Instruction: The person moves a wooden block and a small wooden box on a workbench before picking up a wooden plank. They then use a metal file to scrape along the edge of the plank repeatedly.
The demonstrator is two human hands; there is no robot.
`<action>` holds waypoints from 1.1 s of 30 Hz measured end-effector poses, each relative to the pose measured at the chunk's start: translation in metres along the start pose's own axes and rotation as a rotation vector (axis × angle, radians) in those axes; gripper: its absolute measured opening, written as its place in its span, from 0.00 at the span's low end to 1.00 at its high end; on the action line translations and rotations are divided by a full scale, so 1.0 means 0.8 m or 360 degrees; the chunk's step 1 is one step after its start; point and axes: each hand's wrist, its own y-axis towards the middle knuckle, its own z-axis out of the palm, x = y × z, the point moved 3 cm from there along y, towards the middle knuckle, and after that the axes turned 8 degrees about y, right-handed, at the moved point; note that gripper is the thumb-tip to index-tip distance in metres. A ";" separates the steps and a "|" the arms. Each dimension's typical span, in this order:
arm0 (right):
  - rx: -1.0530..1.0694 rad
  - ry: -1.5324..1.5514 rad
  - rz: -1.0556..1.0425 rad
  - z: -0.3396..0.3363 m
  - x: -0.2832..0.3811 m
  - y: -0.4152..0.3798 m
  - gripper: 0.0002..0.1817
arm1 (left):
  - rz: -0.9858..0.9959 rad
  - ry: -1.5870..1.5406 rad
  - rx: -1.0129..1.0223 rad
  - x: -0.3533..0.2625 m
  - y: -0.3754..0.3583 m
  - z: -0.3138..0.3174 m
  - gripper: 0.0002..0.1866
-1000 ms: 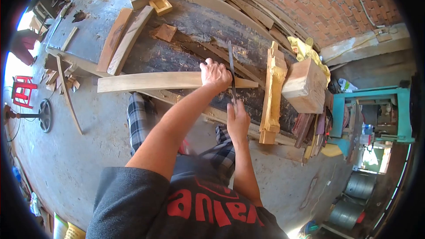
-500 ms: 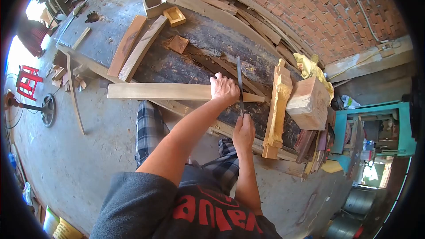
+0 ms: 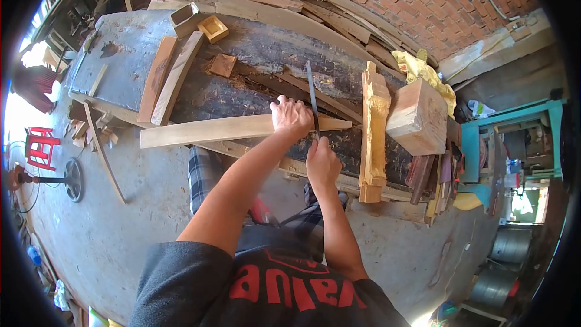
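Observation:
A long pale board (image 3: 209, 131) lies across the near side of the dark workbench (image 3: 242, 94). Pressed on top of the board near its right end is my left hand (image 3: 292, 118), its fingers curled over the far edge. My right hand (image 3: 323, 160) is wrapped round the near end of a long thin dark metal tool (image 3: 311, 88), a file or blade. The tool crosses over the board just right of my left hand and points away from me. Whether the tool touches the board's surface is hard to tell.
Two curved wood pieces (image 3: 177, 79) and a small yellow box (image 3: 213, 28) lie at the back left. On the right are a carved yellowish piece (image 3: 375, 133) and a big wooden block (image 3: 417, 118). Long planks (image 3: 272, 15) line the brick wall.
The tool and my right hand have moved up and left in view. The board is more tilted, its right end higher. The whole view has also shifted with the camera.

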 end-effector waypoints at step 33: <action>0.0010 0.0163 -0.0052 -0.008 -0.009 -0.009 0.09 | 0.0036 -0.0018 -0.0081 0.002 0.004 0.017 0.21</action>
